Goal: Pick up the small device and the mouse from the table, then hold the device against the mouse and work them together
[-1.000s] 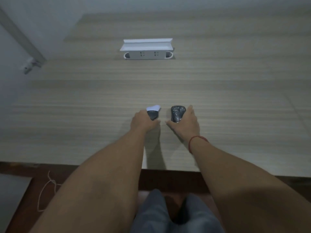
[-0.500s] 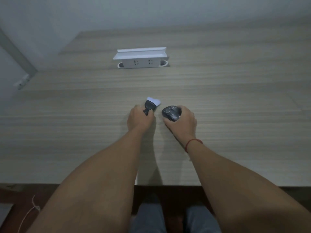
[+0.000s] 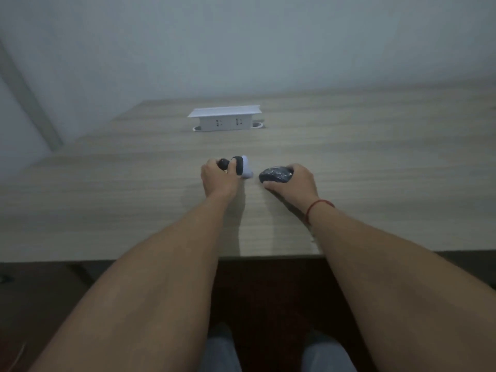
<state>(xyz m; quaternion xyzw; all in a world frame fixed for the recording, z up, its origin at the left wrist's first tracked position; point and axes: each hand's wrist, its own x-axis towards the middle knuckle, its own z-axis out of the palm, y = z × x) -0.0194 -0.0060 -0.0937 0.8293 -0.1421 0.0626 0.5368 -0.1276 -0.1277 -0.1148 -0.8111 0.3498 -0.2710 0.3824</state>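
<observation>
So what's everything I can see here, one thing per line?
table: one, light wood grain, fills the middle of the view
socket box: one, white, lid raised, set in the table's far middle
brush: one, dark handle with white head, in the left hand's grip
dark rounded object: one, black, on the table under the right hand
wrist string: one, red, on the right wrist
left hand: one, holds the brush
right hand: one, holds the dark rounded object
</observation>
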